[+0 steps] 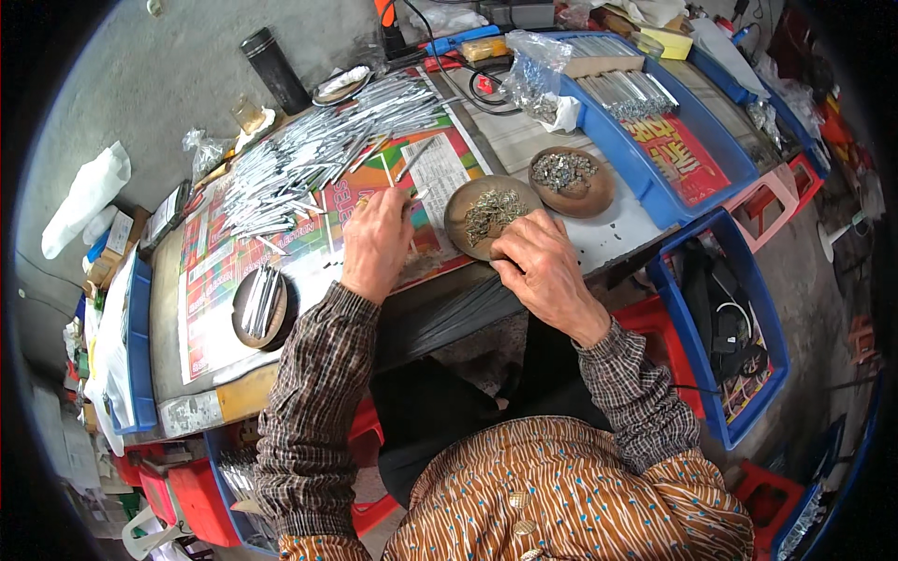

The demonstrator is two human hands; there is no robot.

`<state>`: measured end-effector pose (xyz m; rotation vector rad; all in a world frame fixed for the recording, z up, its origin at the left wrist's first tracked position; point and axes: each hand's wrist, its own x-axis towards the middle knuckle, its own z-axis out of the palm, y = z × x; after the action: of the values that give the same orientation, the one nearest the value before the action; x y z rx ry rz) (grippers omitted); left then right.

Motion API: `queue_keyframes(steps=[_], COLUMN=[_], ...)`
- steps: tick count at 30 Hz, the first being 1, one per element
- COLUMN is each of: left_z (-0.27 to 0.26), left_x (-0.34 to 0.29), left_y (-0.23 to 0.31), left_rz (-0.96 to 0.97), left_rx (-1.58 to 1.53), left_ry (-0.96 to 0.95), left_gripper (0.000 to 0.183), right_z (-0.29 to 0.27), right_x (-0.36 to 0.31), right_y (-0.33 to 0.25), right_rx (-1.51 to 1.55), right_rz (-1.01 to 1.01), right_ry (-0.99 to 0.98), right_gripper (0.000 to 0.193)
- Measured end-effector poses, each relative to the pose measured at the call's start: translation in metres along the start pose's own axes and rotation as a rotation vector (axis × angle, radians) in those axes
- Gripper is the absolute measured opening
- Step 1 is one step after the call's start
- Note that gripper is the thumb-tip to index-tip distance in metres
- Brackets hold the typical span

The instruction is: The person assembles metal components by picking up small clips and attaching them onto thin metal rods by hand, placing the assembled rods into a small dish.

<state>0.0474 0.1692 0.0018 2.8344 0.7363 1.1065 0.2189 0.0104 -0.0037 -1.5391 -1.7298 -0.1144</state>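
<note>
My left hand (376, 245) is curled closed above the table's front part, and a thin silvery rod (419, 196) sticks out from its fingertips. My right hand (550, 274) rests at the near rim of a round brown bowl (458, 224). Its fingers are pinched together, and what they hold, if anything, is hidden. In that bowl lies a heap of small brass-coloured metal parts (496, 210). Just right of it, a second brown bowl (594, 198) has small greyish metal pieces (564, 172). A large pile of thin silvery rods (290, 164) spreads beyond my left hand.
A small round dish (281, 329) with several silvery rods stands left of my left forearm. At the right is a blue tray (599, 140) with rows of rods (629, 93). A blue crate (748, 421) sits lower right. A black cylinder (274, 70) stands near the wall.
</note>
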Motion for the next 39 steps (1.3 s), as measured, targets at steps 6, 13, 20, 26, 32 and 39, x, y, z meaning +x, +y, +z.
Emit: queue_keyframes(steps=[6, 13, 20, 26, 32, 39], left_z=[-0.033, -0.038, -0.046, -0.054, -0.053, -0.052], left_x=[-0.012, -0.052, -0.074, -0.08, -0.082, -0.083], left_y=[0.042, 0.084, 0.112, 0.124, 0.131, 0.132], left_rz=[-0.343, -0.568, -0.763, -0.906, -0.956, -0.95], left_rx=[-0.487, -0.832, -1.293, -1.553, -1.574, -1.601], left_ry=[0.025, 0.075, 0.057, 0.023, 0.028, 0.026], left_gripper=[0.012, 0.014, 0.02, 0.02, 0.02, 0.021], right_z=[-0.001, -0.002, -0.005, 0.001, 0.005, 0.007], right_x=[-0.004, -0.013, -0.023, -0.029, -0.032, -0.034], right_y=[0.0, -0.023, -0.047, -0.057, -0.057, -0.058], right_rx=[0.034, 0.325, 0.677, 0.84, 0.786, 0.713], right_rz=[-0.031, 0.051, 0.258, 0.29, 0.238, 0.177], right_ry=[0.075, 0.115, 0.062, 0.089, 0.145, 0.206], right_gripper=[0.013, 0.014, 0.01, 0.009, 0.007, 0.009])
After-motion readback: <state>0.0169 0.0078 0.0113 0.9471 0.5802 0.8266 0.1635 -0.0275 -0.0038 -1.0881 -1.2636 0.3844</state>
